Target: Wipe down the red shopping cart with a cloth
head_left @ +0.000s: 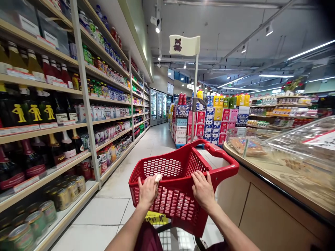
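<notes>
A red plastic shopping cart with a perforated basket stands side-on in front of me, its handle toward the right. On the near rim of the basket, my left hand is closed around a small crumpled white cloth or tissue. The fingers of my right hand curl over the same rim, closer to the handle. Behind the basket rises a pole topped by a cream flag with a brown bear on it. The lower part of the basket's inside is hidden by its near wall.
Shelves of bottles and cans line the left side. A counter with clear covers curves close by on the right. Stacked drink boxes stand ahead. The tiled aisle leads toward glass-door coolers.
</notes>
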A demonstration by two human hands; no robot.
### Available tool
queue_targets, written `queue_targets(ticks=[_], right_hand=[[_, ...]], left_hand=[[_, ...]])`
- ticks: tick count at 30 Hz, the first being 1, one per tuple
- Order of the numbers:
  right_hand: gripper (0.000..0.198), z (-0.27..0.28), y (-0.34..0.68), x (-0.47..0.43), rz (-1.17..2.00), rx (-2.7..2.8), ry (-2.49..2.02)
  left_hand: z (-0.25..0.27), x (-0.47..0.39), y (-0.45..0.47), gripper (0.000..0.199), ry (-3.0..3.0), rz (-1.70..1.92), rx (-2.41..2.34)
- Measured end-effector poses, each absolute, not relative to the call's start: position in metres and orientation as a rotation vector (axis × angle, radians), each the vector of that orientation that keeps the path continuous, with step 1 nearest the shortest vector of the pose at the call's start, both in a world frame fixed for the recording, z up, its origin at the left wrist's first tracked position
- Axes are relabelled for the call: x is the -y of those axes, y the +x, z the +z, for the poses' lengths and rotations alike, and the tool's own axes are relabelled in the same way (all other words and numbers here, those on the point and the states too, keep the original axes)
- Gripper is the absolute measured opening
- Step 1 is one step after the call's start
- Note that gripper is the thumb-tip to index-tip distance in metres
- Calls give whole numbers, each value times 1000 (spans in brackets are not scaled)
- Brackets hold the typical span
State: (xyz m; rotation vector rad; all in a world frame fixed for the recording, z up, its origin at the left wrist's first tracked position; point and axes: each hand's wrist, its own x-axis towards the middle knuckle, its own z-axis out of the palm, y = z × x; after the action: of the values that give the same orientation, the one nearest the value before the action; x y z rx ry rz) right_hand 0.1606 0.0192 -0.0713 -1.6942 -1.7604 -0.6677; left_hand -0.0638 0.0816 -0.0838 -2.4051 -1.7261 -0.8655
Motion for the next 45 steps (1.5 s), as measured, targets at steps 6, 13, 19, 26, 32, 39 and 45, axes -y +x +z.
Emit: queue_targets(ticks=[6, 13, 19, 26, 32, 39, 45], right_hand=[[39, -78, 154, -19, -735, 1738, -1661], [41, -88, 153, -20, -793, 1667, -1613], [40, -90, 153, -19, -821, 1670, -1585], [42, -92, 159, -18, -792, 1671, -1545], [40, -93, 162, -18, -779, 1664, -1535], [40, -89, 168, -15, -772, 1703, -1533], [40, -91, 164, -16, -784, 1670, -1557]], left_hand=[[-87, -74, -11, 36, -2545, -914, 1436], [-111, -97, -109, 37, -2223, -923, 1565], [-113, -89, -67, 37, -2291, -961, 1405], [-112, -98, -124, 36, -2178, -955, 1705], [-105, -88, -87, 33, -2317, -967, 1508], [-103, -96, -125, 32, -2232, -1065, 1789], [-103, -90, -93, 33, -2304, -1066, 1656]])
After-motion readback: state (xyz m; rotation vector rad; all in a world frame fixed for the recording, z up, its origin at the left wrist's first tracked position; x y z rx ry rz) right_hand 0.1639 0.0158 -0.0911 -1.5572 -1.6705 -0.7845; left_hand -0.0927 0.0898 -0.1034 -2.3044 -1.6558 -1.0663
